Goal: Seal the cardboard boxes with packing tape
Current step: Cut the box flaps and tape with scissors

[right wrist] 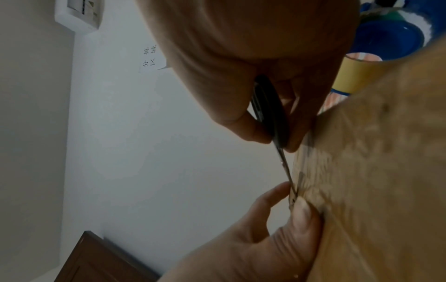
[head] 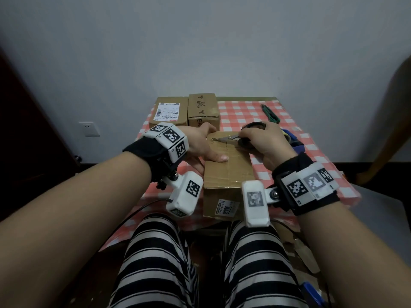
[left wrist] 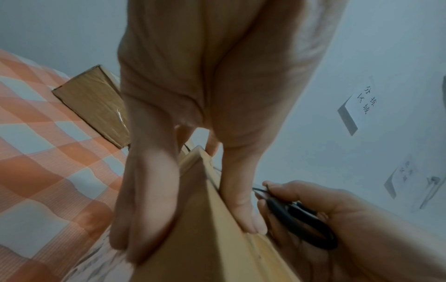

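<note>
A brown cardboard box lies on the checked tablecloth close in front of me. My left hand holds its far left corner, thumb flat on the top and fingers down the side; the left wrist view shows the same hold on the box. My right hand grips black-handled scissors, blades pointing left across the far part of the top. In the right wrist view the scissors reach tip-first to my left thumb on the box. A tape roll sits behind my right hand.
Two more cardboard boxes stand at the table's back left. A green utility knife lies at the back right. A blue tape dispenser sits just right of my right hand. The wall is close behind the table.
</note>
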